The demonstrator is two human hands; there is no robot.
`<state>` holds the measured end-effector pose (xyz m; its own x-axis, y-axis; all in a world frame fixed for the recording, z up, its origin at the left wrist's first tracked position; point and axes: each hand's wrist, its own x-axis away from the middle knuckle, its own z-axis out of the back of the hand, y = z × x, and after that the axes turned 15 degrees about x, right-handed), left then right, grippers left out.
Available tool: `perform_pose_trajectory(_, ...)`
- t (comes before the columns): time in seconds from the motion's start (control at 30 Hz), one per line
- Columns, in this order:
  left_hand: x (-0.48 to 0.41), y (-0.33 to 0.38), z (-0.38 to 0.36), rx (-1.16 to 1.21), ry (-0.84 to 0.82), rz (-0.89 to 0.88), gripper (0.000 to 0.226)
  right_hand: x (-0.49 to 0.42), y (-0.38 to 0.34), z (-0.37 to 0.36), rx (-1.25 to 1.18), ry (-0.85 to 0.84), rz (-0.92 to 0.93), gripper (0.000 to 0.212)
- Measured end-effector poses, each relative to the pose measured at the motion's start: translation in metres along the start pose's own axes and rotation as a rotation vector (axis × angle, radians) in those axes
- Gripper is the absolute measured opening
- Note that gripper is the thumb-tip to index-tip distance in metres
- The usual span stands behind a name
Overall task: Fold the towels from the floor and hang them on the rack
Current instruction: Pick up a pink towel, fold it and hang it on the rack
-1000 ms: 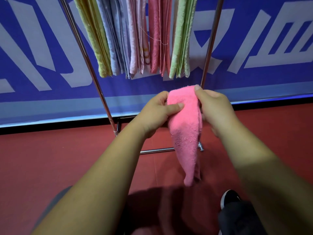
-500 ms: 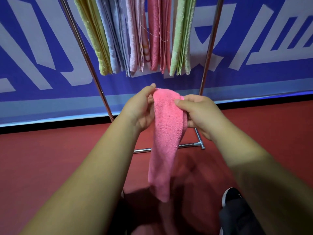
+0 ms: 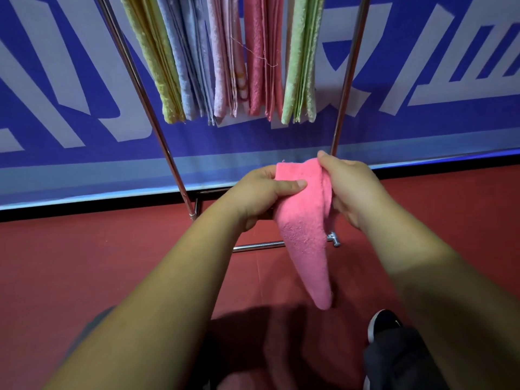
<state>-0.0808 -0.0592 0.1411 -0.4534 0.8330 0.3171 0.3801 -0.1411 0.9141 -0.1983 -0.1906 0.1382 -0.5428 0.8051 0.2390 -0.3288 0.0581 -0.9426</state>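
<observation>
Holding the pink towel [image 3: 304, 220] between our 2 hands: left hand [image 3: 261, 195] pinches its top edge, thumb across the front; right hand [image 3: 351, 190] grips the folded side. It hangs below both hands, off the floor [image 3: 84, 263]. The rack [image 3: 146, 108] with hung towels [image 3: 219, 66] stands beyond the hands.

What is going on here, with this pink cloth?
A person holds a fluffy pink terry towel with both hands in front of a metal rack. The left hand pinches its upper left edge, the right hand grips the upper right, and the rest hangs down to a narrow tip above the red floor. Folded pastel towels hang on the rack.
</observation>
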Motion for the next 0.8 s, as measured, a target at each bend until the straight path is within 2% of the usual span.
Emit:
perform_pose_trajectory(0.2, -0.001, 0.013, -0.001, 0.274, 0.088, -0.024, 0.035, 0.004, 0.004, -0.002, -0.036, -0.182, 0.044, 0.051)
perform_pose_trajectory(0.3, 0.003, 0.023, 0.004, 0.423, -0.021, 0.016, 0.032, 0.006, 0.001, -0.002, -0.026, -0.207, 0.102, 0.039)
perform_pose_trajectory(0.37, 0.003, 0.028, 0.008, 0.442, -0.068, -0.007, 0.034, 0.006, -0.002, 0.0, -0.045, -0.198, 0.138, 0.029)
perform_pose_trajectory(0.47, 0.004, 0.025, 0.009, 0.404, -0.136, -0.052, 0.046, 0.005, -0.003, 0.0, -0.044, -0.167, 0.211, 0.028)
perform_pose_trajectory(0.53, 0.003, 0.017, 0.011, 0.272, -0.185, -0.003, 0.051, 0.005, -0.002, -0.002, -0.01, -0.145, 0.217, 0.023)
perform_pose_trajectory(0.63, 0.004, 0.007, 0.013, -0.019, -0.166, 0.141, 0.035, 0.004, 0.001, 0.0, 0.114, -0.014, 0.173, 0.018)
perform_pose_trajectory(0.67, 0.004, 0.004, 0.013, -0.073, -0.141, 0.173, 0.028, 0.003, 0.002, 0.0, 0.165, 0.032, 0.154, 0.029)
perform_pose_trajectory(0.73, 0.003, 0.001, 0.011, -0.069, -0.095, 0.17, 0.025, 0.006, 0.005, 0.002, 0.193, 0.077, 0.084, 0.066)
perform_pose_trajectory(0.77, 0.002, 0.0, 0.009, -0.037, -0.079, 0.141, 0.026, 0.005, 0.006, 0.002, 0.151, 0.072, 0.043, 0.077)
perform_pose_trajectory(0.8, 0.001, 0.0, 0.008, -0.01, -0.072, 0.106, 0.029, 0.005, 0.006, 0.002, 0.112, 0.053, 0.02, 0.076)
